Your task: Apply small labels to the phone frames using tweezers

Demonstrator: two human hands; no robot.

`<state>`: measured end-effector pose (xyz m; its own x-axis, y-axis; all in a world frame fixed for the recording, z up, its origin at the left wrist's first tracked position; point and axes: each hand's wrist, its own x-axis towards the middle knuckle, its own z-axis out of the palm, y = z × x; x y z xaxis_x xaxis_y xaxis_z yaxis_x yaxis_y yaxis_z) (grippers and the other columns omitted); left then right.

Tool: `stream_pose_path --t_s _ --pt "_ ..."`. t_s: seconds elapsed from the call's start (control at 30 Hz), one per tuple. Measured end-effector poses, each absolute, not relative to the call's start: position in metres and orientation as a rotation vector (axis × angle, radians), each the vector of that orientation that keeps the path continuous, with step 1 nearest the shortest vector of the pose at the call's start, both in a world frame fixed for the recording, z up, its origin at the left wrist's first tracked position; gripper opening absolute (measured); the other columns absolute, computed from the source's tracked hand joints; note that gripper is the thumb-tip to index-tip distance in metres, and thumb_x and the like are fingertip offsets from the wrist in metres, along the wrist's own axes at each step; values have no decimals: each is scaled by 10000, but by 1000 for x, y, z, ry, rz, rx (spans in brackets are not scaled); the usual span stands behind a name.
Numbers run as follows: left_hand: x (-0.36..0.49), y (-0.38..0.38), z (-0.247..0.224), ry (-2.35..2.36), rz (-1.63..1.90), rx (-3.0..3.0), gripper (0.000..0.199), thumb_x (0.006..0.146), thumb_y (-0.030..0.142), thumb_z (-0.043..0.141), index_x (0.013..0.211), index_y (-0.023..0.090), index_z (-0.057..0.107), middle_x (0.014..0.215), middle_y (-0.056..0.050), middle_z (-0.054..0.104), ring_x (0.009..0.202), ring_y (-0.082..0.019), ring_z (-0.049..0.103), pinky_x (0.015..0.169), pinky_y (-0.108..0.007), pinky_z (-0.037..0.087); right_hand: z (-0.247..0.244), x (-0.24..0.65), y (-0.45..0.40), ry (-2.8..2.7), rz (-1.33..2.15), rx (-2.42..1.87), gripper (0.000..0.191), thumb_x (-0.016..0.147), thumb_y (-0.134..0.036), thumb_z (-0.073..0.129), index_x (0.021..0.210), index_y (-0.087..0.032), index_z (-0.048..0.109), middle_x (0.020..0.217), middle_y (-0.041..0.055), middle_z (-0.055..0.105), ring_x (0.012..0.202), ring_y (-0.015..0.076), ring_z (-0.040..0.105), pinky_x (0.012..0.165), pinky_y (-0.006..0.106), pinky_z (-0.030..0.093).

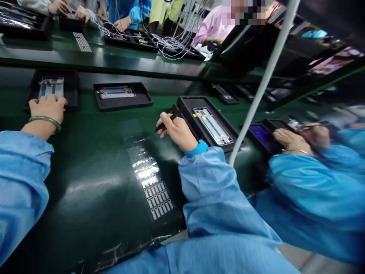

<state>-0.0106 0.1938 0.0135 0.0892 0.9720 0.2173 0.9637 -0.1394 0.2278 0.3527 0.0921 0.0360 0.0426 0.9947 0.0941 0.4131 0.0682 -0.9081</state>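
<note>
My left hand (47,114) reaches over the near edge of a black tray (72,89) at the left, its fingers bent inside the wall by a phone frame (51,86) with blue strips. The thumb is hidden. In my right hand (179,131) is a pair of black tweezers (162,126), tips pointing left. Beside that hand, to its right, a second black tray (189,102) holds a phone frame (215,127) with blue strips and a yellow tab. Between my hands lies a clear sheet (148,171) with rows of small pale stickers at its near end.
Another black tray (145,99) with a phone frame sits farther back. A pale pole (264,82) slants across at the right, and beyond it a co-worker's hands (293,140) work over trays. A raised shelf (114,61) runs behind, with white cables (173,45) and other people.
</note>
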Motion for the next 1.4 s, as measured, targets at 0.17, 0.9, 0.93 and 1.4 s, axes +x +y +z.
stream_pose_path --t_s 0.17,0.9,0.93,1.4 --pt "-4 144 36 2059 312 2452 407 950 426 224 1035 182 539 1148 -84 506 1174 -390 430 862 -609 364 18 354 35 -1104 1099 -1328 346 682 -448 747 853 -180 612 827 8 617 820 167 681 709 314 602" --pt "120 -52 22 719 315 3017 570 840 535 524 1280 172 520 1309 -188 524 1240 -338 453 1018 -528 346 -19 349 -47 -1182 1019 -1611 273 770 -427 662 792 -205 505 565 -27 626 544 165 682 534 269 570" --pt "125 -44 17 715 296 3003 586 830 557 524 1294 199 511 1350 -186 494 1287 -341 408 1047 -542 310 -20 348 -47 -1179 1050 -1597 277 765 -429 666 793 -205 507 569 -26 628 545 163 682 534 267 570" --pt "134 -28 -3 713 166 2885 487 916 564 328 1257 298 551 1378 -168 479 1303 -300 417 1091 -554 226 -21 343 -40 -1108 1188 -1573 285 755 -415 683 806 -187 521 558 -32 630 507 133 663 512 233 556"
